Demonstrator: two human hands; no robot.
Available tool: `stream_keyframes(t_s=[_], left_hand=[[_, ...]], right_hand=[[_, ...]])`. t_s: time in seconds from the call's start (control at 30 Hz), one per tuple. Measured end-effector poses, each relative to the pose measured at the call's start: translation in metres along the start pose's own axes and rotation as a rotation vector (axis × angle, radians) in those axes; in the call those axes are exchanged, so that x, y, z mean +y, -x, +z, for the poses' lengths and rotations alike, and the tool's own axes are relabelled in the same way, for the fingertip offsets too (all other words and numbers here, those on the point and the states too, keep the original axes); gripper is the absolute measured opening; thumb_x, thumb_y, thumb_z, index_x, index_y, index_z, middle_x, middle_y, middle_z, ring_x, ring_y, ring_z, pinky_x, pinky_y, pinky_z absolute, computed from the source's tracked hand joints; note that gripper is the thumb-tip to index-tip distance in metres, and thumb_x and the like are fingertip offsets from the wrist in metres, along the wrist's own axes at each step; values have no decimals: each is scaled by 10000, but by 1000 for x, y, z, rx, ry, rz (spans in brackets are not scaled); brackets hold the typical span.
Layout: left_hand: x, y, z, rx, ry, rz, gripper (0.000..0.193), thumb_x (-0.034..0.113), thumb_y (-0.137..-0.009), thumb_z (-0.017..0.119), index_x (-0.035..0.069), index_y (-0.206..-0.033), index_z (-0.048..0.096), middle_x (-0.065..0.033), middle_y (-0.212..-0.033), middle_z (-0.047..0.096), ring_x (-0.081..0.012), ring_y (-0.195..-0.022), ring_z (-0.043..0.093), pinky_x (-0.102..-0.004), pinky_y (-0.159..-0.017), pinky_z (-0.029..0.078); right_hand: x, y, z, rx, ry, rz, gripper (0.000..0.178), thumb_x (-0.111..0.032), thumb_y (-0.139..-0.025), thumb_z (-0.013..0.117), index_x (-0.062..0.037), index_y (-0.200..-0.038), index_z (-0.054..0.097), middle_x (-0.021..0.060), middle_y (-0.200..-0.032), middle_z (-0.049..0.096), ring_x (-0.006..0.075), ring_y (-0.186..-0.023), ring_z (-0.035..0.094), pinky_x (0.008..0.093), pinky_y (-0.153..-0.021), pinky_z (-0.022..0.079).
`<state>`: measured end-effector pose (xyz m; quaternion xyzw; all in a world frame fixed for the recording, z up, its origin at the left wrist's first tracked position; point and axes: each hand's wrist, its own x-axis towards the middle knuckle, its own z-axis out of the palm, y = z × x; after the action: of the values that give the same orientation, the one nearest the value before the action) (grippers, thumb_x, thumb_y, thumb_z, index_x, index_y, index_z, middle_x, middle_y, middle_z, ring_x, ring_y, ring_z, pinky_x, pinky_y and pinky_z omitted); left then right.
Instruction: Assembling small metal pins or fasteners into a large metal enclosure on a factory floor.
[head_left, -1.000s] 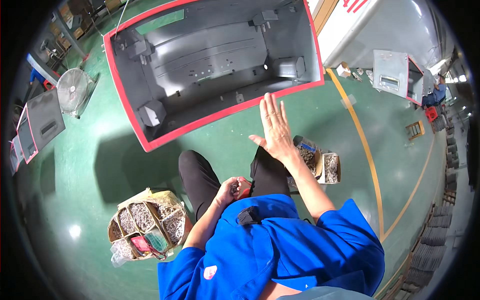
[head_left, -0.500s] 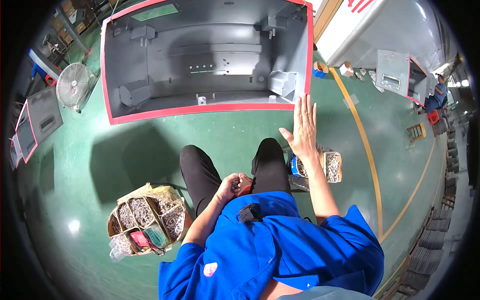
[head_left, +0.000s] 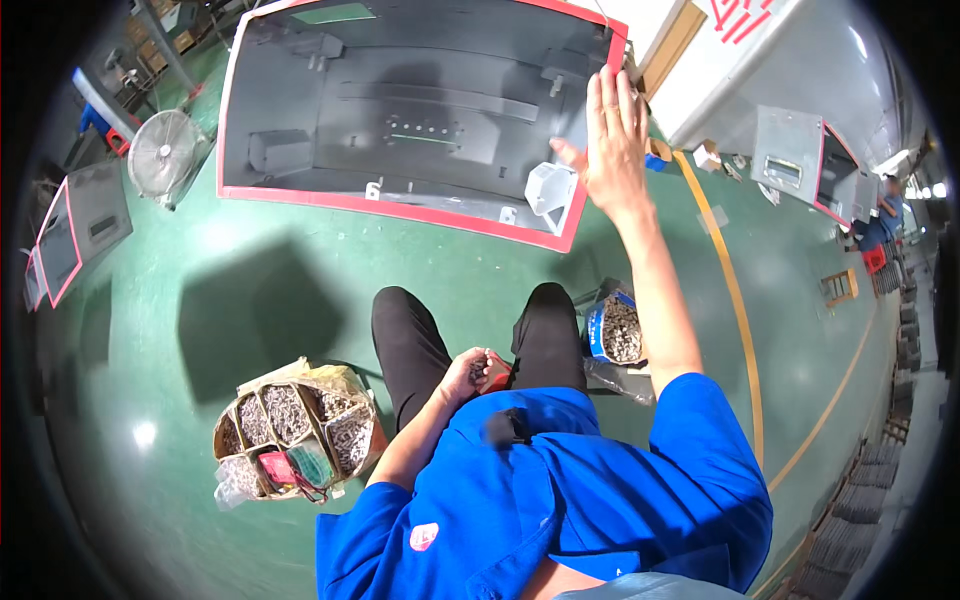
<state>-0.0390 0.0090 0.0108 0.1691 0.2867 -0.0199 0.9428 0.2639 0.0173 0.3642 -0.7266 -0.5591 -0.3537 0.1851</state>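
Note:
Ahead of me is a large grey metal cabinet (head_left: 400,213) with red edging, its open side facing me. It sits slanted, its right end lower than its left. My right hand (head_left: 615,150) is stretched flat, fingers extended, against the cabinet's right side. Between my knees my left hand (head_left: 466,374) is curled around a handful of small dark metal parts (head_left: 479,370). Beside that hand shows a red object (head_left: 497,374), mostly hidden by my leg and shirt. Angled grey brackets (head_left: 550,192) are fixed inside the cabinet.
A divided box of metal fasteners (head_left: 380,440) stands on the floor at my left. On my right is a blue-and-white container of fasteners (head_left: 620,333). Farther off are a floor fan (head_left: 165,155), another grey cabinet (head_left: 788,150), and a person in blue (head_left: 885,215).
The cabinet has turned, its right end dropping and its left end rising. My right hand has moved farther forward along its right side. My left hand stays between my knees.

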Motion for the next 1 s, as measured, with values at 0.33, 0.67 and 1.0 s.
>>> stream_keyframes(t_s=[0.33,0.67,1.0], left_hand=[[4,9,2,-38,-13,34,143,238,-877,519,102,-856,560,-7,-738,577,-101,-610,511,-235,-473,362],[5,11,6,-32,30,17,134,214,-878,501,85,-867,538,-23,-751,582,-115,-611,498,-239,-464,338],[5,7,11,-45,-2,16,157,205,-899,467,86,-833,546,-25,-714,567,-114,-579,501,-229,-437,322]], right_hand=[[23,-69,21,143,138,-22,902,-620,-825,489,73,-1370,296,225,-1440,296,309,-1377,206,527,-1100,125],[-42,-1,10,3,-148,-84,916,-577,-832,506,83,-1396,215,269,-1441,252,371,-1373,188,539,-1095,119],[-123,137,-13,-285,-546,-112,656,-398,-878,501,53,-1340,387,224,-1413,356,348,-1347,290,515,-1097,163]])
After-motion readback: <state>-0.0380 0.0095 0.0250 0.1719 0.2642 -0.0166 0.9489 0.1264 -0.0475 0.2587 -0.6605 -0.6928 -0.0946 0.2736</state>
